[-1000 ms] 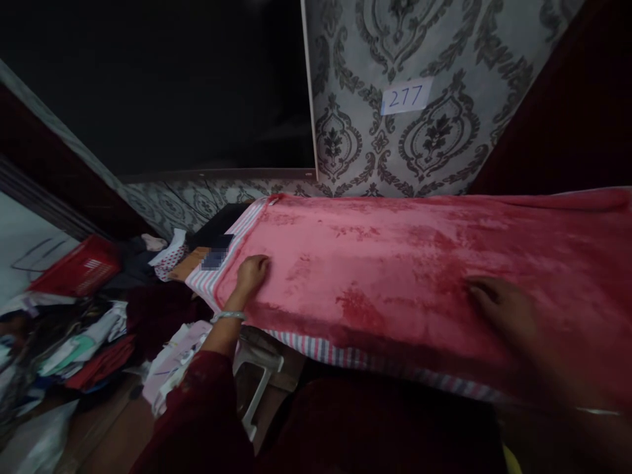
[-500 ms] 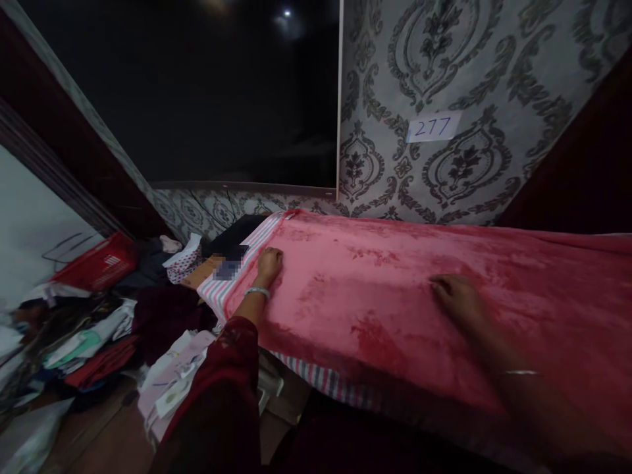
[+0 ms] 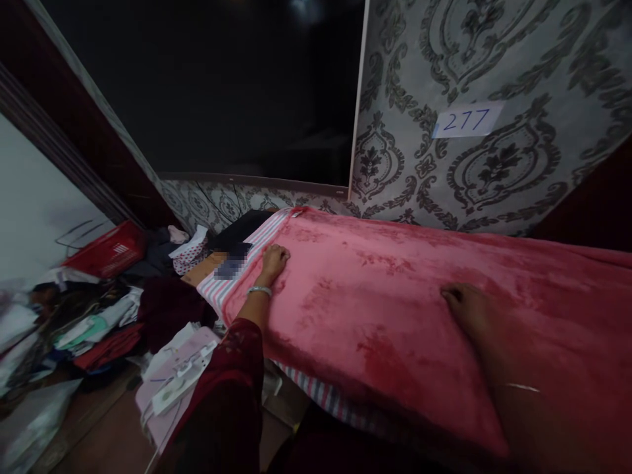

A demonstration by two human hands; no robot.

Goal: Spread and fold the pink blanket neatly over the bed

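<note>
A plush pink-red blanket (image 3: 340, 289) with darker leaf patterns lies spread over a long surface in front of me. Near its left end, my left hand (image 3: 274, 263) is closed, its curled fingers gripping the pile. Farther right, my right hand (image 3: 467, 306) is also closed on the blanket, thumb and forefinger pinched at the cloth. Below that hand the fabric runs in a fold line toward the front edge. A striped cloth (image 3: 217, 286) shows from under the blanket at the left end and along the front.
A dark pixelated object (image 3: 232, 261) lies on the striped cloth's left end. Clothes (image 3: 106, 342) and a red bag (image 3: 116, 250) are heaped on the left. A power strip (image 3: 185, 378) rests on a pink surface. A large dark screen (image 3: 247, 92) and a patterned wall (image 3: 424, 164) stand behind.
The view has swung slightly left. My right hand's fingers have drawn in more tightly at the blanket, and a fold line now shows below it. My left hand stays near the left end.
</note>
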